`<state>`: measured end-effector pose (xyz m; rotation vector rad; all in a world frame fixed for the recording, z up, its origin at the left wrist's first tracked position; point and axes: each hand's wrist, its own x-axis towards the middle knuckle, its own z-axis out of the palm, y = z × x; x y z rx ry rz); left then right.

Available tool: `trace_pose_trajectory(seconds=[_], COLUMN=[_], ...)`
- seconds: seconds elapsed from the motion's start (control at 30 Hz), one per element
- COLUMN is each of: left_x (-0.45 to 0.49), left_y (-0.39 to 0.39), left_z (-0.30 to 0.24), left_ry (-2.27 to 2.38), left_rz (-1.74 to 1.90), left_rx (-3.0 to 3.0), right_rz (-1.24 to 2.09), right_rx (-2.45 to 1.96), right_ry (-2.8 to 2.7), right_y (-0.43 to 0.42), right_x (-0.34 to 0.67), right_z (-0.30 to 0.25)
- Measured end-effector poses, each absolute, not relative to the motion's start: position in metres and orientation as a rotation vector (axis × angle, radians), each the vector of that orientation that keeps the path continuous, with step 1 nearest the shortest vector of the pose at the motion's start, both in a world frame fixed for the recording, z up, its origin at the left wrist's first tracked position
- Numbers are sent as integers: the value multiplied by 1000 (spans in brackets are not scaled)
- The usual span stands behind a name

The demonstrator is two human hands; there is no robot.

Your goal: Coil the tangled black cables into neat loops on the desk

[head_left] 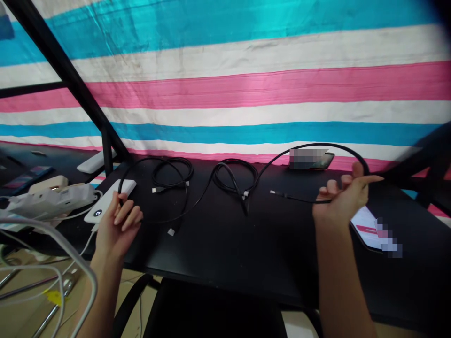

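Note:
A long black cable (198,201) runs across the black table between my two hands. At the left, the fingers of my left hand (123,213) are closed on one stretch of it, in front of a white power bank (100,205). On the other side, my right hand (341,192) holds the cable where it bends in a high loop, and a short end with a metal plug (278,193) sticks out leftward. Two coiled black cables, a left coil (172,172) and a middle coil (235,175), lie between the hands.
A lit phone (368,230) lies beside my right forearm; another phone (323,161) is at the back edge. White power strips (52,202) and loose white cables (79,263) crowd the left. A striped sheet (246,84) hangs behind the table (225,253). A chair (214,310) stands in front.

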<state>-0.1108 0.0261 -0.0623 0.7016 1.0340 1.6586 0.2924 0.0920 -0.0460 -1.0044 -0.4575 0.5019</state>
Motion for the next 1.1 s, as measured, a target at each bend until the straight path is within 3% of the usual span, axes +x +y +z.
trace_pose_trajectory(seconds=[0.23,0.43,0.9,1.1], left_x=[-124,-125,-4,46], left_y=[16,-1,-3,13], left_z=[-61,-43,-40,-43], left_ry=[650,164,523,892], left_rz=[1816,1640,1010,680], left_rx=[444,465,1257,1550], right_rz=[406,611,1674,1865], right_rx=[-966,-756,-671,-550], right_ry=[-417,-606,-1284,-1365], right_y=[91,95,82,75], right_x=[310,309,236,235], right_z=[-46,-56,-67,-66])
